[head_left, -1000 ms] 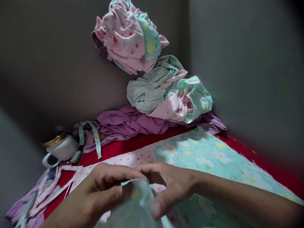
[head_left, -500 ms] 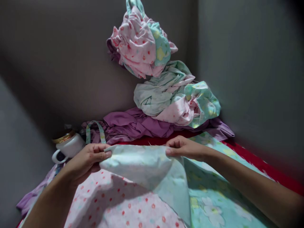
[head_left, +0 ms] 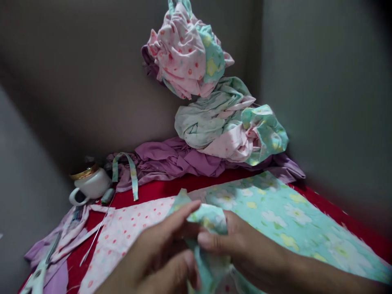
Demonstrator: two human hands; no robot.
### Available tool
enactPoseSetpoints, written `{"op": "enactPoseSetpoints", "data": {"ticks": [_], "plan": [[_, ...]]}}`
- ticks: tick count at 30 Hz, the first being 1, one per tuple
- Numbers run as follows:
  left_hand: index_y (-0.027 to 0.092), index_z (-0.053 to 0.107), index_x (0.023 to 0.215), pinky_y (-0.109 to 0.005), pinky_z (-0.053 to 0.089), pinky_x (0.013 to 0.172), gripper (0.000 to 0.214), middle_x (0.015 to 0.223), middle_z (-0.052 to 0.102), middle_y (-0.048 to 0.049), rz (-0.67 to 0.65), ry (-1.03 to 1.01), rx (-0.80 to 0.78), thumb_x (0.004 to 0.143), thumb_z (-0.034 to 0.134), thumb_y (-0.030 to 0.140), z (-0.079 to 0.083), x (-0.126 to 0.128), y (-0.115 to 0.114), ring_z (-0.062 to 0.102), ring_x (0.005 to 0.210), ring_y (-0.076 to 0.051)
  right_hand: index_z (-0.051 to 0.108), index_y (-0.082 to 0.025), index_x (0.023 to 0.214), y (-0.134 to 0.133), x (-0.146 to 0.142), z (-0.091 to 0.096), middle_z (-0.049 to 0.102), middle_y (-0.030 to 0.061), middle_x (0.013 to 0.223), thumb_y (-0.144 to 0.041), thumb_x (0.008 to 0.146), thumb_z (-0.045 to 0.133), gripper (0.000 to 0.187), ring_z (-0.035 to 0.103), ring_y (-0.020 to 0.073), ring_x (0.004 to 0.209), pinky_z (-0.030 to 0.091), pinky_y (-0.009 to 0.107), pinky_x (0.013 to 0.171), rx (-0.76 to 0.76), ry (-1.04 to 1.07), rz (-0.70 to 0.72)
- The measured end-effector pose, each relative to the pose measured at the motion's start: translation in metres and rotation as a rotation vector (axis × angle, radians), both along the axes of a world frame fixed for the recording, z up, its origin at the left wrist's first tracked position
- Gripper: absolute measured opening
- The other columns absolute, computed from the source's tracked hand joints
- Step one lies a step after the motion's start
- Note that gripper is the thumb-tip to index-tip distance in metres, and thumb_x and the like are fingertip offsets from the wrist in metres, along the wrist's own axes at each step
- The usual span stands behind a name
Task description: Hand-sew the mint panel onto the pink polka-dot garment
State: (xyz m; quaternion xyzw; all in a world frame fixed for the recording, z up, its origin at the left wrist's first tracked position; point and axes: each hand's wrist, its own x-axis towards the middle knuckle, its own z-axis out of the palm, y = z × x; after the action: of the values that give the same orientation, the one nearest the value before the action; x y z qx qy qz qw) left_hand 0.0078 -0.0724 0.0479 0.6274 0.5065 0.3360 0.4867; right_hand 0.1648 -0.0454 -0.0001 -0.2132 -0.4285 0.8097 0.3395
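Observation:
The teal floral fabric (head_left: 303, 220) lies across the front right, joined or overlapping with pink dotted fabric (head_left: 134, 222) at the left; I cannot tell which. My right hand (head_left: 245, 241) pinches a bunched, raised part of the floral fabric between thumb and fingers. Close against it, my left hand (head_left: 159, 253) has its index finger stretched over the same bunch, while its thumb and other fingers curl around the cloth below. The hands partly hide the fold between them.
A white mug (head_left: 92, 183) stands at the left, beside a thread spool (head_left: 107, 197) and a thin metal rod (head_left: 96, 237). Scissors (head_left: 43, 265) rest at the lower left. A fabric strap (head_left: 133, 173), purple cloth (head_left: 180, 159) and crumpled floral fabric (head_left: 208, 118) line the wall. A cloth bundle (head_left: 183, 53) hangs above.
Both hands have come down and together from a spread-apart hold on the fabric edge. The cloth between them is now bunched, and the spool, rod and scissors show at the left.

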Motion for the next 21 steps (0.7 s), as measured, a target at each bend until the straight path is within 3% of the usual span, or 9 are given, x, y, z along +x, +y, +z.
{"op": "enactPoseSetpoints", "data": {"ticks": [2, 3, 4, 6, 9, 12, 14, 16, 21], "plan": [[0.031, 0.058, 0.113, -0.024, 0.050, 0.064, 0.033, 0.099, 0.065, -0.0021, 0.147, 0.050, 0.106, 0.081, 0.057, 0.035, 0.002, -0.008, 0.010, 0.061, 0.073, -0.015, 0.059, -0.012, 0.080, 0.009, 0.002, -0.004, 0.054, -0.0014, 0.061, -0.041, 0.069, 0.070, 0.033, 0.051, 0.0089, 0.055, 0.042, 0.023, 0.060, -0.052, -0.037, -0.100], [0.030, 0.058, 0.113, -0.025, 0.049, 0.075, 0.034, 0.104, 0.064, -0.0017, 0.148, 0.062, 0.163, 0.080, 0.059, 0.034, 0.001, -0.014, 0.016, 0.061, 0.085, -0.016, 0.059, -0.012, 0.077, 0.014, 0.004, -0.005, 0.054, -0.0009, 0.063, -0.042, 0.068, 0.070, 0.033, 0.050, 0.0081, 0.056, 0.042, 0.022, 0.059, -0.043, -0.081, -0.106], [0.030, 0.056, 0.116, -0.027, 0.046, 0.085, 0.038, 0.110, 0.061, -0.0018, 0.093, 0.063, 0.211, 0.079, 0.061, 0.033, -0.001, -0.020, 0.022, 0.057, 0.097, -0.018, 0.059, -0.011, 0.074, 0.018, 0.006, -0.006, 0.055, -0.0002, 0.064, -0.043, 0.068, 0.070, 0.034, 0.049, 0.0075, 0.055, 0.040, 0.020, 0.058, -0.012, -0.121, -0.071], [0.030, 0.048, 0.126, -0.030, 0.038, 0.096, 0.055, 0.122, 0.055, -0.0025, -0.149, 0.039, 0.214, 0.074, 0.066, 0.030, -0.009, -0.026, 0.033, 0.049, 0.112, -0.021, 0.060, -0.010, 0.076, 0.022, 0.013, -0.006, 0.055, 0.0009, 0.066, -0.046, 0.071, 0.067, 0.037, 0.049, 0.0071, 0.056, 0.039, 0.019, 0.057, 0.063, -0.165, 0.056], [0.023, 0.052, 0.125, -0.029, 0.039, 0.091, 0.064, 0.114, 0.058, -0.0051, -0.416, -0.022, 0.102, 0.065, 0.074, 0.025, -0.021, -0.025, 0.044, 0.051, 0.104, -0.021, 0.063, -0.010, 0.081, 0.023, 0.024, -0.003, 0.057, 0.0010, 0.069, -0.046, 0.077, 0.062, 0.036, 0.049, 0.0068, 0.058, 0.038, 0.017, 0.056, 0.150, -0.236, 0.171], [0.014, 0.066, 0.105, -0.024, 0.042, 0.072, 0.043, 0.084, 0.061, -0.0028, -0.475, -0.118, -0.063, 0.065, 0.073, 0.025, -0.033, -0.023, 0.050, 0.051, 0.076, -0.015, 0.064, -0.011, 0.079, 0.029, 0.034, 0.001, 0.059, 0.0016, 0.069, -0.044, 0.076, 0.063, 0.033, 0.051, 0.0087, 0.060, 0.040, 0.018, 0.056, 0.164, -0.357, 0.120], [0.009, 0.069, 0.085, -0.021, 0.039, 0.062, 0.030, 0.069, 0.056, -0.0004, -0.459, -0.168, -0.194, 0.063, 0.075, 0.028, -0.046, -0.024, 0.054, 0.046, 0.064, -0.010, 0.065, -0.012, 0.076, 0.038, 0.038, 0.001, 0.063, 0.0037, 0.070, -0.044, 0.074, 0.065, 0.032, 0.055, 0.0122, 0.062, 0.043, 0.021, 0.058, 0.116, -0.403, 0.072], [0.007, 0.066, 0.070, -0.020, 0.036, 0.057, 0.033, 0.061, 0.054, 0.0003, -0.389, -0.218, -0.280, 0.058, 0.078, 0.035, -0.063, -0.026, 0.061, 0.044, 0.057, -0.009, 0.064, -0.013, 0.073, 0.049, 0.039, -0.006, 0.065, 0.0046, 0.069, -0.043, 0.072, 0.067, 0.030, 0.058, 0.0148, 0.061, 0.046, 0.023, 0.057, 0.046, -0.401, 0.015], [0.012, 0.056, 0.067, -0.019, 0.032, 0.050, 0.049, 0.060, 0.051, 0.0024, -0.068, -0.390, -0.259, 0.048, 0.078, 0.052, -0.109, -0.030, 0.080, 0.043, 0.052, -0.006, 0.059, -0.017, 0.063, 0.073, 0.034, -0.040, 0.065, 0.0037, 0.057, -0.027, 0.067, 0.071, 0.016, 0.062, 0.0181, 0.053, 0.049, 0.025, 0.054, -0.134, -0.499, -0.302]]}}
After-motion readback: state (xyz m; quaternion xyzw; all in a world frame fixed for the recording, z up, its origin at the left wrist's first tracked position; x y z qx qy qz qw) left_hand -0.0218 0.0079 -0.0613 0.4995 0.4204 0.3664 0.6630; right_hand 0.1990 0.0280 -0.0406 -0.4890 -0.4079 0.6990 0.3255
